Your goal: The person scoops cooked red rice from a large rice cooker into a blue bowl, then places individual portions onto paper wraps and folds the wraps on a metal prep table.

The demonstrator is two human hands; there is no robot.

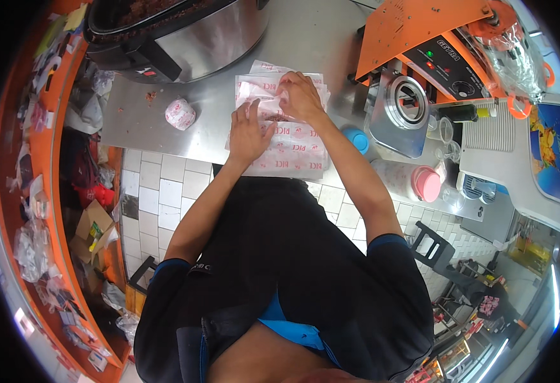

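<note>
A stack of printed food wrapping paper (284, 165) lies at the front edge of the steel counter, and some dark crumbly food (276, 117) shows between the folds of its top sheet. My left hand (250, 136) rests on the left of the paper with its fingers on the fold. At the upper right, my right hand (301, 97) pinches the top sheet with bent fingers. A wrapped, rounded paper bundle (180, 114) sits on the counter to the left, apart from both hands.
A large oval cooker (208, 40) with dark food stands behind at left, near crumbs (150, 97). At right are an orange sealing machine (445, 67), a blue round item (355, 140), a pink-lidded container (426, 183) and clear plastic cups (445, 129). Orange shelves (45, 191) line the left.
</note>
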